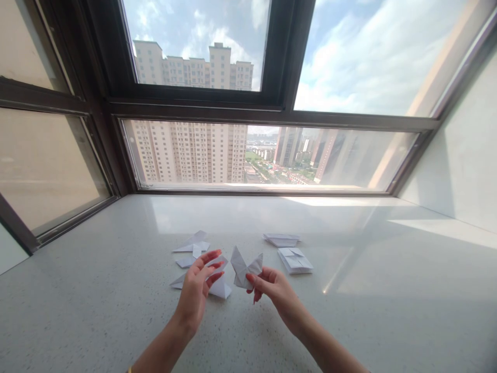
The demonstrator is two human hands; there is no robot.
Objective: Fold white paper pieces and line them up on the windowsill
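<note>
Between the thumb and fingers of my right hand [274,287] is a folded white paper figure [243,272] with two upward points, held above the sill. My left hand [198,287] is raised just to its left, fingers apart and not touching it. Under and behind the left hand lie several folded white papers: a pointed one [194,241] at the back, a slim one [185,262] in the middle, and a wider one [220,289] at the front, partly hidden by the hand.
Right of the hands, a flat boat-like folded paper [282,240] lies behind a square folded paper [295,260]. The pale speckled sill [368,290] runs back to a dark-framed window [272,192]. Sunlight falls across the sill's right part.
</note>
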